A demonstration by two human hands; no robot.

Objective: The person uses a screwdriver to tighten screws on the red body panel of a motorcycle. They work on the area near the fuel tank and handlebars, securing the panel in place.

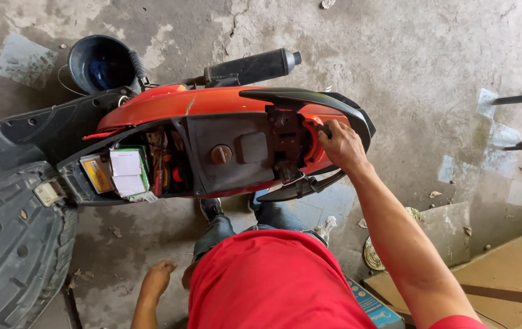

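Note:
An orange scooter (169,100) stands below me with its seat off, baring the black under-seat tray (230,152), a round fuel cap (220,154) and a battery bay with papers (128,172). My right hand (341,145) rests at the tail, fingers closed on a small dark tool or part (324,129) against the orange rear panel by the black grab rail (309,97). My left hand (158,277) hangs low by my side near the concrete floor, loosely curled and holding nothing that I can see.
A black bucket (99,63) sits on the floor beyond the scooter, beside the black exhaust muffler (255,66). The detached black seat (11,244) lies at the left. A blue box (373,307) and brown cardboard (504,274) lie at the lower right.

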